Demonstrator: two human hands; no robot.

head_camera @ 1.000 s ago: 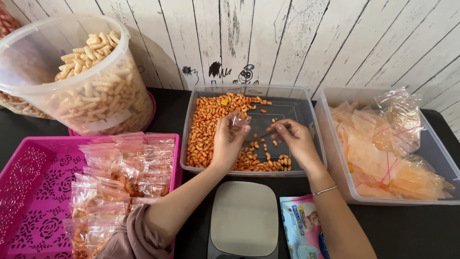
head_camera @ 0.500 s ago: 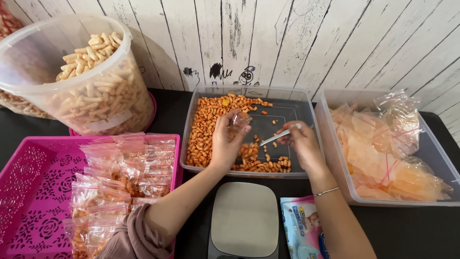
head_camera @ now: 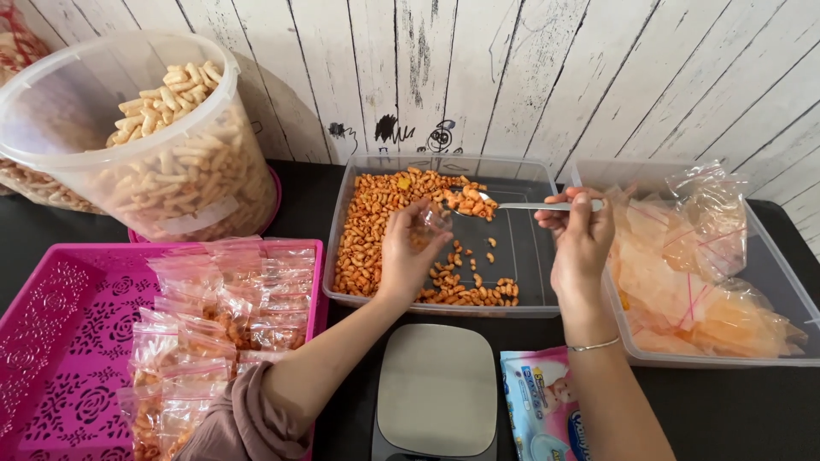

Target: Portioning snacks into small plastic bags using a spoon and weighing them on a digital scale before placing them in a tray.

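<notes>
My left hand (head_camera: 405, 253) holds a small clear plastic bag (head_camera: 430, 218) open over a clear rectangular tub (head_camera: 530, 175) of orange coated nuts (head_camera: 371, 224). My right hand (head_camera: 579, 239) grips a metal spoon (head_camera: 521, 206) by its handle. The spoon is level, heaped with orange nuts, and its bowl hangs just right of the bag's mouth. Loose nuts lie along the tub's front edge.
A pink perforated tray (head_camera: 60, 316) at left holds several filled snack bags (head_camera: 226, 312). A large clear bucket of pale stick snacks (head_camera: 162, 145) stands behind it. A clear bin of empty bags (head_camera: 683, 265) sits at right. A grey scale (head_camera: 436, 388) and a wipes pack (head_camera: 542, 405) lie in front.
My right hand scooped nuts from the tub's front, then rose and swung back right, bringing the loaded spoon level beside the bag. My left hand stayed nearly still with the bag.
</notes>
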